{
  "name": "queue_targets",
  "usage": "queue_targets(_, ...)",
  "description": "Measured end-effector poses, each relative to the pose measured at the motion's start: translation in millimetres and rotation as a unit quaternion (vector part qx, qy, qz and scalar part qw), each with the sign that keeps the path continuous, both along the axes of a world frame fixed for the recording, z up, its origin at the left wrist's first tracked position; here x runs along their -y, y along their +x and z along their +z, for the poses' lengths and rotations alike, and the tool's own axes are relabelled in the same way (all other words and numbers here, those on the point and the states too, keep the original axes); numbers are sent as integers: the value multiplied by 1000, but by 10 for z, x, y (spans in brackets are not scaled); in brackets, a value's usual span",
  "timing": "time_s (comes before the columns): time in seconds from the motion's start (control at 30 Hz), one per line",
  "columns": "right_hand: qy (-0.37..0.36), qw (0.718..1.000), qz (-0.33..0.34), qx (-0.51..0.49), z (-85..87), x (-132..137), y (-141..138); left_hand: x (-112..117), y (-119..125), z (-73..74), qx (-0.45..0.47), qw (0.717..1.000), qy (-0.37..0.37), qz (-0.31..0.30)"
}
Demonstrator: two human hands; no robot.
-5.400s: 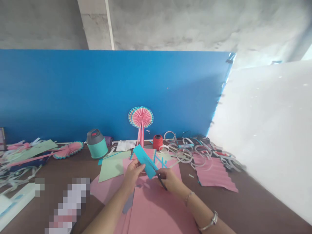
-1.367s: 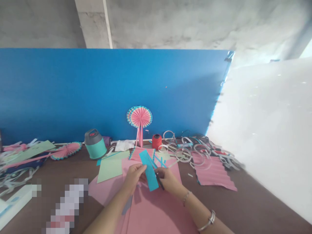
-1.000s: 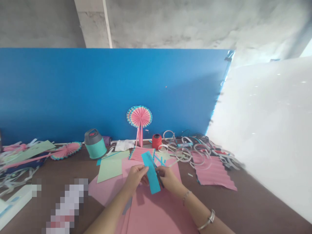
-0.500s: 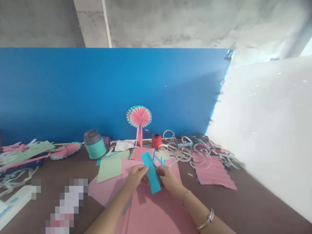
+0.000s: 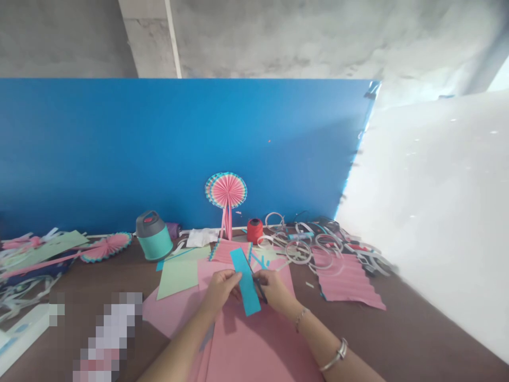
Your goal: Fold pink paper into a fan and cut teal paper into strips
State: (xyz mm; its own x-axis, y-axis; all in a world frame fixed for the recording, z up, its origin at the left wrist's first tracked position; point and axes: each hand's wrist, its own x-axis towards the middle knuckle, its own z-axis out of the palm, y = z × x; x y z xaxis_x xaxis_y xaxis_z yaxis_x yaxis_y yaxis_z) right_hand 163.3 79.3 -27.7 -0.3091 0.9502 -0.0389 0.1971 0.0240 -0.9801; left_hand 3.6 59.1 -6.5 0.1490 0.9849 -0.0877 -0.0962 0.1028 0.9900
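Note:
My left hand (image 5: 224,285) pinches the left edge of a blue paper strip (image 5: 245,284), thumb on top, holding it tilted above pink paper sheets (image 5: 254,345). Dark-handled scissors (image 5: 260,292) are in my right hand (image 5: 272,286), at the strip's right edge. Their blades are thin and partly hidden along that edge. Behind the strip lies a pleated pink paper (image 5: 226,251) with blue-trimmed sides, and small blue paper scraps (image 5: 260,260) lie beside it.
A round pink paper fan (image 5: 226,190) leans on the blue partition (image 5: 119,148). Nearby are a teal container (image 5: 155,241), a red thread spool (image 5: 255,231), pale green sheets (image 5: 178,278), curled white strips (image 5: 299,252), a pleated pink sheet (image 5: 350,278) and another pink fan (image 5: 107,247).
The scissors have shifted slightly against the strip's right edge, and their handles look spread further apart. My left hand keeps hold of the strip, nearly unmoved.

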Motion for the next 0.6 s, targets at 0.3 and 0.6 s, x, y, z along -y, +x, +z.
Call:
queue_targets(0.3, -17, 993, -17, -114, 191, 47, 6, -40, -57, -6, -8, 997, 0, 78)
queue_targets(0.6, -2, 990, -12, -138, 138, 67, -12, -52, -42, 45, 14, 997, -2, 77)
